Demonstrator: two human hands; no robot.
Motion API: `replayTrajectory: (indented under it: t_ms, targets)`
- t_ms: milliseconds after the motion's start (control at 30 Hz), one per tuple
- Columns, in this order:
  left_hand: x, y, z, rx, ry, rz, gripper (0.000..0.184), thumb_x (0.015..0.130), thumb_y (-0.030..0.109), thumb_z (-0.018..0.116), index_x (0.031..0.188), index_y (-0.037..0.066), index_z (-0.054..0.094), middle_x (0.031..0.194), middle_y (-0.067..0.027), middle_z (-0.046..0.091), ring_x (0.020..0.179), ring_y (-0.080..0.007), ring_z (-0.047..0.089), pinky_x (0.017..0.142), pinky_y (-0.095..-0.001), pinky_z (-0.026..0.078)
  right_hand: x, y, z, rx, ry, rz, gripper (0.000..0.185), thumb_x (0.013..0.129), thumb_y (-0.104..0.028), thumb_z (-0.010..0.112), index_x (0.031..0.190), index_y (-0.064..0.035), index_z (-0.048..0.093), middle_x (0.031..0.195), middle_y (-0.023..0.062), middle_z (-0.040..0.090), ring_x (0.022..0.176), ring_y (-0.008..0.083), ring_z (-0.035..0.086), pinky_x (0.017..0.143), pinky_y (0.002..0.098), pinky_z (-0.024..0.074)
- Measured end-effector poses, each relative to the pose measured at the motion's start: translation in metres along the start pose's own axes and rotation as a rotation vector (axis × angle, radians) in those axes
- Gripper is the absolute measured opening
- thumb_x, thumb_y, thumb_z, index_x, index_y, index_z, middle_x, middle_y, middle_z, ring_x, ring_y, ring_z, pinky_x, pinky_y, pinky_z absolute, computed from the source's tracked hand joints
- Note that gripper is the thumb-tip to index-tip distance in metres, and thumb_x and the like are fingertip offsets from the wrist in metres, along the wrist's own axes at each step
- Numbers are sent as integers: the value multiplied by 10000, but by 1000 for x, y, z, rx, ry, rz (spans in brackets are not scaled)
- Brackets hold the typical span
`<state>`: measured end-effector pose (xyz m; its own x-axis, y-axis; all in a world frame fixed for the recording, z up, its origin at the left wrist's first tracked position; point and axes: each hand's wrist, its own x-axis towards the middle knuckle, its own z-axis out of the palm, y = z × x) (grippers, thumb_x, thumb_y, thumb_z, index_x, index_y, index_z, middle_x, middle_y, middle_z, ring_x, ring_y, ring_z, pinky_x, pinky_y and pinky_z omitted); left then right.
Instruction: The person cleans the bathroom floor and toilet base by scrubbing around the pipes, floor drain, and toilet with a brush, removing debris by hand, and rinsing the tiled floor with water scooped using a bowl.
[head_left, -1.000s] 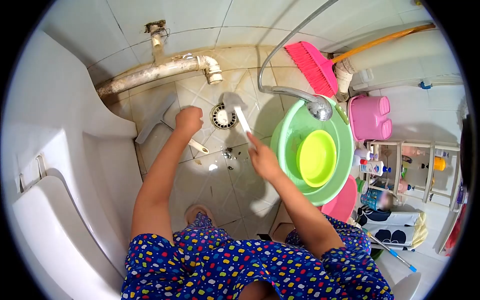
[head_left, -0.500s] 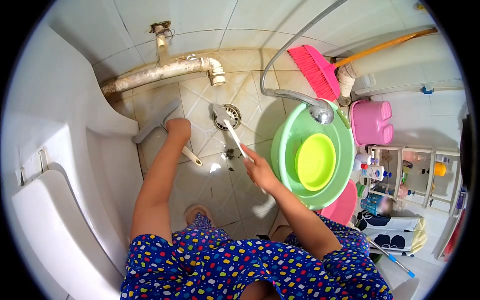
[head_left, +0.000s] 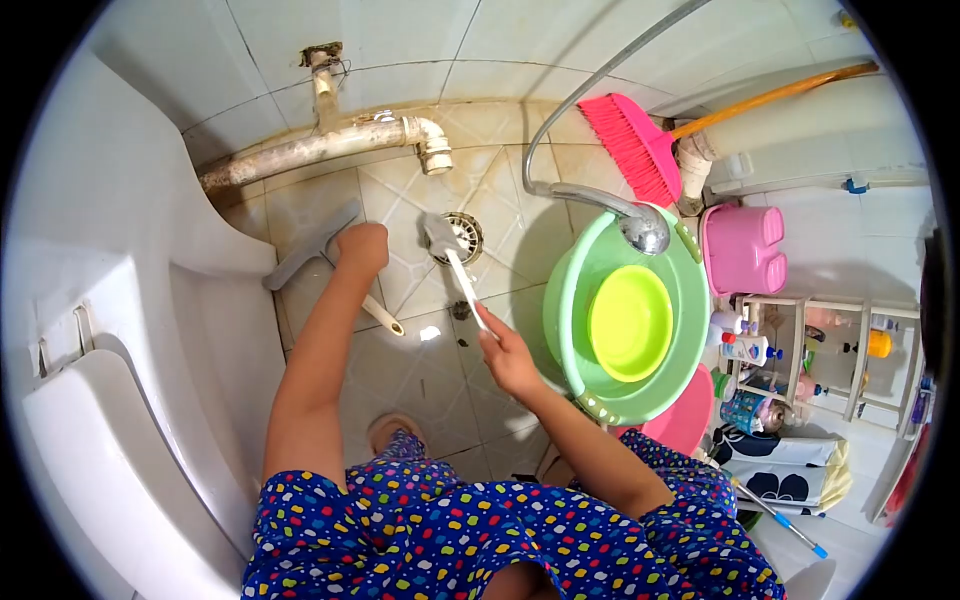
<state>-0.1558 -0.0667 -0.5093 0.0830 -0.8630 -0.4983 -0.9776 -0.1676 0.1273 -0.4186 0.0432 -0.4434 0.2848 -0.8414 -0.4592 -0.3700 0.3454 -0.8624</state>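
Note:
My right hand [head_left: 509, 357] is closed around the white handle of a brush [head_left: 463, 280]. Its greyish head lies against the round floor drain [head_left: 464, 238], covering the left part of the grate. My left hand [head_left: 363, 245] is curled into a fist near the floor, left of the drain; the undersides of its fingers are hidden. Beneath that forearm lies a grey-headed squeegee [head_left: 312, 248], its cream handle end showing on the other side of the arm. A dark clump of debris [head_left: 461, 309] sits on the tiles below the drain.
A green basin [head_left: 560, 330] with a yellow-green bowl [head_left: 632, 322] in it stands at the right, a shower head [head_left: 643, 230] over its rim. Behind are a pink broom [head_left: 640, 150] and pink stool [head_left: 742, 248]. A stained pipe [head_left: 310, 158] runs along the wall; a toilet [head_left: 130, 420] is left.
My right hand has drawn slightly down and left with the brush, whose head stays at the drain. My left fist has shifted slightly up; the squeegee has stayed put.

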Motion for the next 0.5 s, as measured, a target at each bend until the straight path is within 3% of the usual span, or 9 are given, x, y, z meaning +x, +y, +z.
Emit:
replayTrajectory:
  t_ms: [33, 100, 167, 233, 267, 367, 500]
  targets:
    - [3, 0, 3, -19, 18, -12, 293, 632, 212, 685, 891, 77, 662, 952, -137, 639, 902, -284, 617, 738, -400, 504, 12, -5, 1, -65, 5, -104, 446, 917, -141, 426, 1354, -204, 362, 554, -45, 356, 387, 65, 289, 347, 222, 279]
    - [-5, 5, -9, -1, 0, -6, 236, 670, 157, 632, 893, 86, 669, 959, -128, 642, 908, -277, 619, 730, -388, 505, 27, -35, 0, 218, -35, 361, 448, 915, -138, 417, 1355, -203, 361, 564, -43, 359, 395, 61, 290, 349, 216, 274]
    - [-6, 3, -12, 10, -17, -2, 210, 709, 102, 579, 895, 95, 676, 967, -118, 645, 914, -269, 621, 723, -376, 506, 14, -29, -7, 280, 4, 396, 446, 917, -142, 414, 1355, -200, 359, 562, -41, 355, 398, 61, 291, 348, 216, 272]
    - [-3, -4, -2, -60, -5, -8, 263, 648, 212, 673, 874, 78, 659, 956, -137, 637, 911, -289, 612, 755, -418, 493, -5, -29, -10, 364, 85, 450, 443, 919, -137, 428, 1354, -190, 365, 565, -52, 339, 412, 52, 280, 364, 207, 265]
    - [-1, -6, 1, -64, -5, -11, 263, 648, 212, 673, 874, 78, 659, 956, -137, 637, 911, -289, 612, 755, -418, 493, -12, -22, -7, 359, 82, 450, 443, 919, -137, 428, 1354, -190, 365, 565, -52, 339, 412, 52, 280, 364, 207, 265]
    - [0, -5, 5, -104, 38, -24, 251, 659, 216, 659, 866, 74, 653, 942, -141, 639, 889, -299, 617, 739, -422, 497, -18, 1, -2, 84, 44, 123, 462, 905, -95, 458, 1348, -204, 384, 584, -76, 339, 433, 37, 260, 409, 188, 254]
    - [-1, -2, -2, -127, 145, 18, 218, 652, 226, 654, 811, 78, 653, 868, -134, 645, 827, -304, 624, 699, -422, 502, 16, -9, 8, -84, -17, 34, 450, 911, -115, 452, 1345, -211, 386, 573, -67, 352, 425, 41, 275, 390, 194, 263]
